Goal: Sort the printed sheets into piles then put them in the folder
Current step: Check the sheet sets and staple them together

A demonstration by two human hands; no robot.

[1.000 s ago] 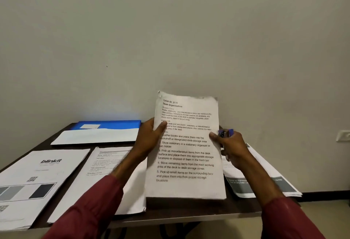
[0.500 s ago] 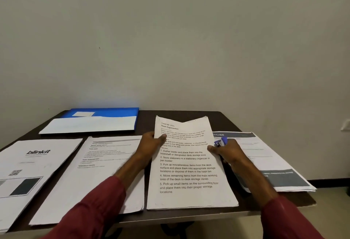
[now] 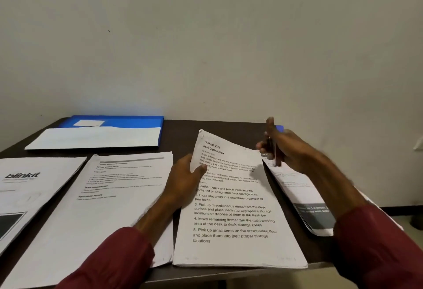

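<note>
The left hand [image 3: 183, 179] pinches the left edge of the "Desk Organization" pile [image 3: 233, 220], thumb on the printed face and fingers underneath. The far end of the pile is lifted and bowed while its near end lies on the dark table [image 3: 206, 126], close to the front edge. The right hand [image 3: 288, 151] is raised just beyond that pile's far right corner, its fingers closed round a small blue object [image 3: 279, 128] with a thin metallic part. It is too blurred to name, and it touches no paper. To the left lie two sorted piles, the blinkit pile [image 3: 34, 174] and a text-only pile [image 3: 109, 197]. The blue folder [image 3: 128, 120] sits at the back left with a white sheet [image 3: 91, 137] across it, well apart from both hands. The weak point is the one-sided pinch — a thick, curved stack held at one edge could fan out, and loose sheets might slide onto the text-only pile just beside it and undo the sorting. The grey-banded pile [image 3: 304, 197] under the right forearm seems to overhang the table's right corner, so a brush of the sleeve could send it to the floor.
</note>
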